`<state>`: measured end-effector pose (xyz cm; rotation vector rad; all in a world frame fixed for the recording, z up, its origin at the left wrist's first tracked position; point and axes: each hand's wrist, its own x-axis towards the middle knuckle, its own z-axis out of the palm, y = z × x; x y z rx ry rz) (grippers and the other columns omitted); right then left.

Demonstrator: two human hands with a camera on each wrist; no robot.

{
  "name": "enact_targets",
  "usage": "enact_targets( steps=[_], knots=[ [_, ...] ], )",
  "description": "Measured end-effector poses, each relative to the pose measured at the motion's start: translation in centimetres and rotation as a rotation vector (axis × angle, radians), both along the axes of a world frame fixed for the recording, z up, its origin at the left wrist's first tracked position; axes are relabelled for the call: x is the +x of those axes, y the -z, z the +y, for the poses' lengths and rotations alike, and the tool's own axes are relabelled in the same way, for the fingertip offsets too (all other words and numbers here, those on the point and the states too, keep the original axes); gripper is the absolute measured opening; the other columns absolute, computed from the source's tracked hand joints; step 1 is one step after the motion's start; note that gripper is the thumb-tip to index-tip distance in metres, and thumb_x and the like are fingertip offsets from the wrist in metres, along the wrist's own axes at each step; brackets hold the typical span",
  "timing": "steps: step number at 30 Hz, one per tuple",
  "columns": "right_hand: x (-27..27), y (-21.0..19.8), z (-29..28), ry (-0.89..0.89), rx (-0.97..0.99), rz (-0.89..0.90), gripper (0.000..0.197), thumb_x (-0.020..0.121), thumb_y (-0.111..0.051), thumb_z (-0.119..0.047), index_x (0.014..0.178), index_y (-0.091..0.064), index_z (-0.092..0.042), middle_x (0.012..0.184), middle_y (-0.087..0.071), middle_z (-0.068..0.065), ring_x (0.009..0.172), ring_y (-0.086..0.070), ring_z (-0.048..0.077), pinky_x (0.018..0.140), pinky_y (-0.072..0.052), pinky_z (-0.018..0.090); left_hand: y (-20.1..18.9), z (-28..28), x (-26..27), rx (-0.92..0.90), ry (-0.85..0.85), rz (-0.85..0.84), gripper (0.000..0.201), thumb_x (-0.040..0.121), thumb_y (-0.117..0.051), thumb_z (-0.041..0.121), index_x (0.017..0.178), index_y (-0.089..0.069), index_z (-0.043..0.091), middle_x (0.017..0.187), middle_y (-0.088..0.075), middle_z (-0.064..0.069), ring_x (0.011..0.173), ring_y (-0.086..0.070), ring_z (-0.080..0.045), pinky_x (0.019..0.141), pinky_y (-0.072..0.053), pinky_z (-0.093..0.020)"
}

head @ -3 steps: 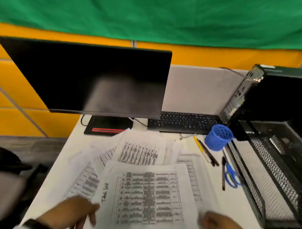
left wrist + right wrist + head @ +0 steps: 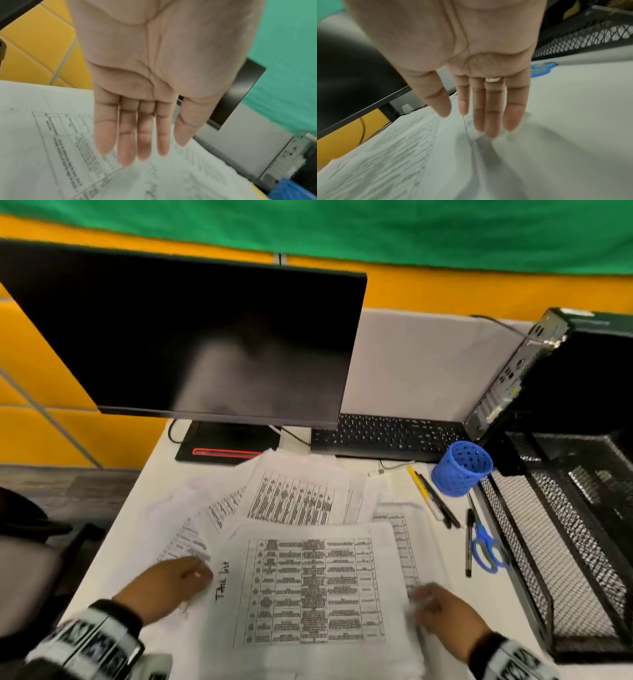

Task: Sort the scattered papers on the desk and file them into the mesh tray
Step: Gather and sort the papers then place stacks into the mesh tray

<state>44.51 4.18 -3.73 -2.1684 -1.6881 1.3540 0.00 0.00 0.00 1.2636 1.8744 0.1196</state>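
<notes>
Beside the sheet's left edge, the left hand (image 2: pixel 171 580) has slid forward, fingers flat and holding nothing; the printed papers (image 2: pixel 308 590) lie loose between both hands. Right hand (image 2: pixel 442 611), likewise flat, comes in too. Beyond it, scissors (image 2: pixel 484 547) and pens (image 2: pixel 433 501) block the mesh tray (image 2: pixel 579 546).

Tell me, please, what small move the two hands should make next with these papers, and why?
Probably draw both hands inward to square the top sheet with those beneath it. The left hand and right hand are open, fingers straight, at the sheet's two side edges, gripping nothing. The papers lie fanned and overlapping, and the mesh tray to the right holds none of them.
</notes>
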Motion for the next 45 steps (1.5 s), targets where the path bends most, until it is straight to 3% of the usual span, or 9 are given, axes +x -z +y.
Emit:
enact_targets(
  steps=[8,13,18,24,28,32,35,39,45],
  knots=[
    [-3.9,0.1,2.7,0.178,-0.018,-0.028,0.036,0.080,-0.065,-0.015,0.114,-0.054,-0.014,0.095,-0.062,0.005,0.084,-0.056,0.023,0.074,-0.042,0.025,2.4,2.9,3.5,0.061,-0.273,0.037,0.029,0.081,-0.070,0.023,0.105,-0.054,0.023,0.090,-0.060,-0.002,0.080,-0.056,-0.020,0.063,-0.038,-0.025],
    [-4.0,-0.9,2.9,0.071,0.056,-0.132,0.023,0.086,-0.060,-0.019,0.106,-0.062,-0.007,0.102,-0.068,0.012,0.084,-0.053,0.021,0.077,-0.036,0.022,2.9,2.3,4.4,0.115,-0.370,-0.048,0.018,0.079,-0.071,0.009,0.094,-0.062,0.008,0.071,-0.058,0.000,0.062,-0.053,-0.015,0.049,-0.038,-0.018],
    [-3.9,-4.2,3.5,0.048,0.243,-0.140,0.003,0.088,-0.060,-0.020,0.089,-0.059,-0.018,0.085,-0.064,0.008,0.086,-0.059,0.026,0.072,-0.037,0.023,1.7,2.6,3.4,0.251,-0.412,-0.021,0.030,0.077,-0.073,0.016,0.102,-0.057,0.019,0.087,-0.060,-0.002,0.078,-0.059,-0.020,0.065,-0.045,-0.029],
    [-6.3,-9.1,3.9,-0.205,0.550,-0.038,0.029,0.083,-0.067,-0.019,0.063,-0.052,-0.034,0.055,-0.061,-0.024,0.068,-0.057,-0.003,0.058,-0.038,0.001,-3.3,3.8,4.6,0.480,-0.019,-0.155,0.064,0.073,-0.078,0.032,0.125,-0.043,0.047,0.130,-0.047,0.019,0.118,-0.043,0.000,0.099,-0.036,-0.025],
    [-9.5,-11.5,3.3,-0.384,0.744,0.006,0.017,0.076,-0.062,-0.044,0.087,-0.054,-0.033,0.057,-0.051,-0.026,0.075,-0.049,0.007,0.065,-0.033,0.002,-5.3,3.7,6.8,0.400,0.148,-0.247,0.049,0.077,-0.075,0.027,0.101,-0.054,0.065,0.104,-0.060,0.040,0.098,-0.049,0.025,0.080,-0.037,-0.002],
    [-11.4,-11.4,4.0,-0.259,0.524,0.250,0.034,0.077,-0.055,-0.058,0.069,-0.063,-0.027,0.068,-0.068,-0.006,0.067,-0.058,0.007,0.064,-0.041,0.009,-4.7,3.0,6.6,0.328,0.004,-0.282,0.027,0.080,-0.072,0.017,0.087,-0.067,0.042,0.086,-0.070,0.010,0.073,-0.063,-0.008,0.064,-0.045,-0.021],
    [-11.5,-8.9,6.6,0.022,0.225,0.389,0.026,0.092,-0.051,-0.035,0.088,-0.068,-0.016,0.074,-0.071,0.009,0.059,-0.061,0.018,0.059,-0.048,0.024,-4.3,2.0,5.2,0.309,-0.031,-0.308,0.020,0.074,-0.076,0.014,0.080,-0.070,0.032,0.077,-0.071,0.005,0.066,-0.061,-0.010,0.060,-0.041,-0.018],
    [-11.8,-3.7,8.4,0.163,-0.083,0.158,0.016,0.087,-0.060,-0.025,0.088,-0.064,-0.009,0.075,-0.065,0.009,0.058,-0.058,0.023,0.049,-0.048,0.024,-4.1,0.7,3.9,0.301,-0.074,-0.321,0.026,0.069,-0.080,0.005,0.067,-0.064,0.026,0.054,-0.061,0.017,0.052,-0.053,0.003,0.048,-0.035,-0.008],
    [-14.6,-0.4,9.0,-0.065,-0.135,-0.267,0.054,0.077,-0.059,-0.059,0.084,-0.061,-0.005,0.078,-0.065,0.007,0.077,-0.063,0.024,0.056,-0.041,0.021,-3.4,-0.4,2.9,0.279,-0.238,-0.366,0.034,0.054,-0.087,0.027,0.080,-0.069,0.014,0.076,-0.067,-0.017,0.066,-0.056,-0.017,0.062,-0.042,-0.029]
  ],
)
